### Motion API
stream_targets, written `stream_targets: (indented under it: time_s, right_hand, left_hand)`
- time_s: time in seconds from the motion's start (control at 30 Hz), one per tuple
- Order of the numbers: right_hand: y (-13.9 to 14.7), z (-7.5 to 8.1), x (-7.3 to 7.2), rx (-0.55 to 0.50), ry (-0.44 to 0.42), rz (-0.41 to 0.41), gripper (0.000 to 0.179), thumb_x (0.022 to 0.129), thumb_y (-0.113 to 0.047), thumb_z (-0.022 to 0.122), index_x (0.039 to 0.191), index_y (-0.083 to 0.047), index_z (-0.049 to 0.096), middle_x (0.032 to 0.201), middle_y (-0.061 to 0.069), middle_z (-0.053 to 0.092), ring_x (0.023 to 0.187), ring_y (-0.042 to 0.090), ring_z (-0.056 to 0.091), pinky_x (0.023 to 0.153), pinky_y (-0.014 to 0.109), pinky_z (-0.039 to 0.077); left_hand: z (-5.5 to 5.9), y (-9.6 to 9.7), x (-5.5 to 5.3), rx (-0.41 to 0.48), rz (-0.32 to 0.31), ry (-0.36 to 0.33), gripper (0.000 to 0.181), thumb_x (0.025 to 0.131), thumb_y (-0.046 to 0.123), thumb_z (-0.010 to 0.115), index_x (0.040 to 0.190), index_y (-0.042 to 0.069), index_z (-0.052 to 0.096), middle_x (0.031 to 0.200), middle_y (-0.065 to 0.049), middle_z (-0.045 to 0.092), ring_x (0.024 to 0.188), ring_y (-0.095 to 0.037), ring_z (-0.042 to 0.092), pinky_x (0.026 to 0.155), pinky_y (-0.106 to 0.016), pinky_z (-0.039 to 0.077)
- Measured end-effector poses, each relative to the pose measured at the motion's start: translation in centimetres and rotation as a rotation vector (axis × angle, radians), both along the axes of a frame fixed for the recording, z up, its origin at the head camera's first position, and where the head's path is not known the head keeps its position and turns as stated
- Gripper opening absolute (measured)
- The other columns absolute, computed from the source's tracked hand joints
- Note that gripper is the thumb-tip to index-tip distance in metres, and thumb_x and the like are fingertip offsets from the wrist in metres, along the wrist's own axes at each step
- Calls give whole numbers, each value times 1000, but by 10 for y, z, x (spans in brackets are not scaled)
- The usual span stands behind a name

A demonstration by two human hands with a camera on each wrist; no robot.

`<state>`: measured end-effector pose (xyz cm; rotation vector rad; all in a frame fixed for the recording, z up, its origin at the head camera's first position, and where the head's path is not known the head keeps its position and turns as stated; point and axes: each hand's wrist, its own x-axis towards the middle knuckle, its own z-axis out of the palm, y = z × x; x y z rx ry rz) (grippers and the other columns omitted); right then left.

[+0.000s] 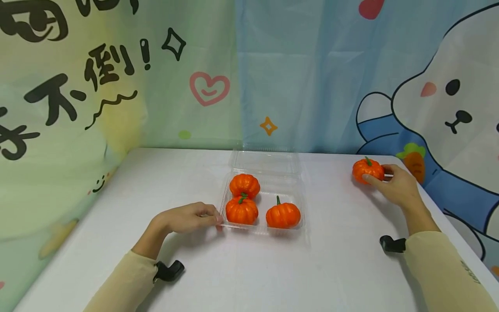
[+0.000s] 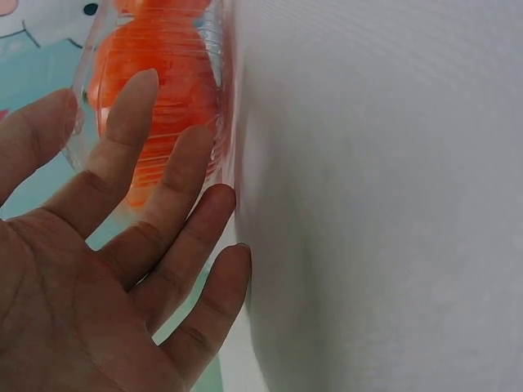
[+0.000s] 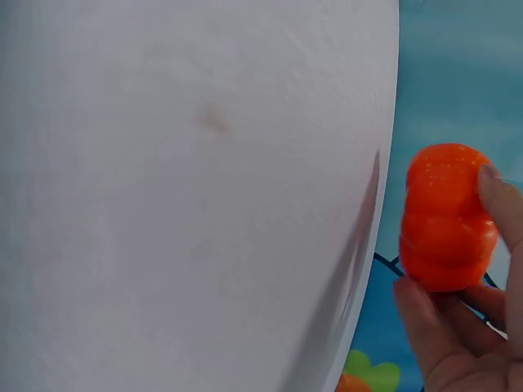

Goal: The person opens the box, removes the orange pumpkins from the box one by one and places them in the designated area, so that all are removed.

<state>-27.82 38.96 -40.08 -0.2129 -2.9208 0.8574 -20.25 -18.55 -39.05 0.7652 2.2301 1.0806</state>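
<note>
In the head view a clear plastic clamshell box (image 1: 262,177) lies on the white table with its lid raised at the back. Three small orange toy pumpkins sit inside: one at the back left (image 1: 244,185), one at the front left (image 1: 241,211) and one at the front right (image 1: 283,215). My left hand (image 1: 191,217) touches the box's front left side, its fingers mostly straight in the left wrist view. Over the table's far right part, my right hand (image 1: 399,184) pinches another toy pumpkin (image 3: 448,219) between thumb and fingers, its shadow falling on the table.
The white table (image 1: 265,273) reaches to a printed curtain (image 1: 280,78) hung behind it and at the sides. The right hand is close to the table's right edge. A black wrist-worn camera (image 1: 169,271) sits at the left cuff, another (image 1: 391,244) at the right.
</note>
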Motion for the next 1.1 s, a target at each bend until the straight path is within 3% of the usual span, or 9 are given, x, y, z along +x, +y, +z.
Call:
stream_targets:
  time_s: [0.77,1.1]
  right_hand:
    - [18,-11,-4,33,-68,-64,96,99,-57,56,152,15,23,147,43,34,128,59,40,101,68,43]
    - [17,-10,-5,3,-106,-59,103,99,-61,54,157,12,11,156,41,23,133,62,36,102,69,41]
  left_hand:
    - [-1,1,-1,0,-8,8,26,107,22,51,107,13,75,108,3,72,114,-21,56,104,-46,37]
    - [-2,0,-1,3,-5,16,25,107,21,51,108,13,74,108,3,73,114,-21,56,104,-46,37]
